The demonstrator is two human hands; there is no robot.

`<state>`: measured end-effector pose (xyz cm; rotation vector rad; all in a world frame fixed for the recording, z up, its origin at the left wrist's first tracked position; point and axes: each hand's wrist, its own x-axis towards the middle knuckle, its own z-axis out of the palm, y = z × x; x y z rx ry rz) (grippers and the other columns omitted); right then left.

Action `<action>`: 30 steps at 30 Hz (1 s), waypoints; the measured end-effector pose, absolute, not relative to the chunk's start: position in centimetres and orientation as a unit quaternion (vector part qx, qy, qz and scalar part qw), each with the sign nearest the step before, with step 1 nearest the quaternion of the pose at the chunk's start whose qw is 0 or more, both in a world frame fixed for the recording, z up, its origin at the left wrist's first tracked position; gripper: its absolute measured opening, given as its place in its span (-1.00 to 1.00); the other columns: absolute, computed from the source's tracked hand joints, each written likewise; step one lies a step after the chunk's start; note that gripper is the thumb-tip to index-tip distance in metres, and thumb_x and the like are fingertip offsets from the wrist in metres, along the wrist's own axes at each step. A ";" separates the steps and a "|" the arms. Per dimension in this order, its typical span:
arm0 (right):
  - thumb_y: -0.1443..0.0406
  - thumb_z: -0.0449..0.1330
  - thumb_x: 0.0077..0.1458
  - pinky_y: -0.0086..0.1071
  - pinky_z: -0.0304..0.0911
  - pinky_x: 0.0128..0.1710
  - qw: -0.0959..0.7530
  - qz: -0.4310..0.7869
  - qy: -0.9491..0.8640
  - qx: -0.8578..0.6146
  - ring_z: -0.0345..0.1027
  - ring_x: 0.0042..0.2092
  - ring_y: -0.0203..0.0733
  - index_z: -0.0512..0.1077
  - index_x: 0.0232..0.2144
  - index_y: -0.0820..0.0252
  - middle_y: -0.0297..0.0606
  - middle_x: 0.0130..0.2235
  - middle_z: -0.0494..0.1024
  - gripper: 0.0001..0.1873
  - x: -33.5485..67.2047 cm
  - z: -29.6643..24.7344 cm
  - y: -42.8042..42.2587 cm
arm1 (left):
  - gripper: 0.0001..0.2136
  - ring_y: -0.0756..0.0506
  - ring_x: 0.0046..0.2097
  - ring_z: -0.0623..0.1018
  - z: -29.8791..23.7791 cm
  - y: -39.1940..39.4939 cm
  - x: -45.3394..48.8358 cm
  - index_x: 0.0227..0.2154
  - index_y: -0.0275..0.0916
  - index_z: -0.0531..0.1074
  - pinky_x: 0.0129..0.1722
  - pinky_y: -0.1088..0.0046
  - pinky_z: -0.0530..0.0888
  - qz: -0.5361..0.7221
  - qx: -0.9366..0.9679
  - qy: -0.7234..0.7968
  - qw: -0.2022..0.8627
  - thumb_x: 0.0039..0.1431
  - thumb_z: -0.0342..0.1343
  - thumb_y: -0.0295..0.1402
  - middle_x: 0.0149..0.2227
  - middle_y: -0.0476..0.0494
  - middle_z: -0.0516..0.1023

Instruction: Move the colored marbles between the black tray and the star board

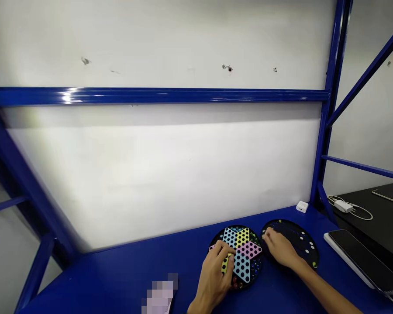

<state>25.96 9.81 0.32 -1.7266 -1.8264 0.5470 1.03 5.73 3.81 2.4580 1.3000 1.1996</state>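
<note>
A round Chinese checkers board (240,263) with a coloured star of holes lies on the blue tabletop. Glass marbles (238,282) sit in the dark pockets around its star. My left hand (214,270) rests over the board's left side, thumb and fingertips drawn together; anything between them is too small to make out. To the right is a round black tray (293,244) holding several white pieces and a few yellow-green ones near its rim. My right hand (278,247) reaches over the tray's left edge with fingers pinched, and their tips hide whatever they hold.
A phone (368,259) lies on a white box at the right, with a cable. A white charger cube (302,206) stands at the back. A pixelated object (160,298) is at the front. Blue metal frame posts (327,96) and a white wall border the table.
</note>
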 end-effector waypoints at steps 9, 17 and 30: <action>0.09 -0.04 0.20 -0.47 -0.20 -0.64 0.495 0.433 -0.420 -0.625 -0.05 -0.65 -0.40 0.25 -0.42 0.12 -0.47 -0.57 0.23 -0.73 30.1 0.3 13.6 | -0.79 -0.10 -0.23 0.53 3.4 5.8 1.0 -0.32 -0.17 0.43 -0.24 0.36 0.51 0.399 0.813 0.422 0.039 0.33 -0.10 -0.35 -0.27 -0.11 0.50; 0.25 -0.12 0.33 -0.33 0.16 -0.26 0.203 0.062 -0.720 -0.661 0.43 -0.19 -0.11 0.38 -0.26 0.14 -0.19 -0.22 0.54 -0.71 31.1 -2.5 14.2 | -0.78 -0.10 -0.21 0.52 3.1 5.9 0.8 -0.30 -0.15 0.42 -0.21 0.35 0.50 0.387 0.814 0.431 0.049 0.35 -0.13 -0.33 -0.25 -0.12 0.50; 0.21 -0.21 0.38 -0.38 0.14 -0.29 0.231 0.056 -0.723 -0.649 0.44 -0.25 -0.17 0.27 -0.24 0.10 -0.25 -0.22 0.53 -0.70 29.6 -0.8 13.3 | -0.72 -0.09 -0.23 0.53 3.1 5.8 0.9 -0.31 -0.13 0.43 -0.22 0.38 0.50 0.392 0.811 0.429 0.067 0.38 -0.19 -0.32 -0.26 -0.13 0.51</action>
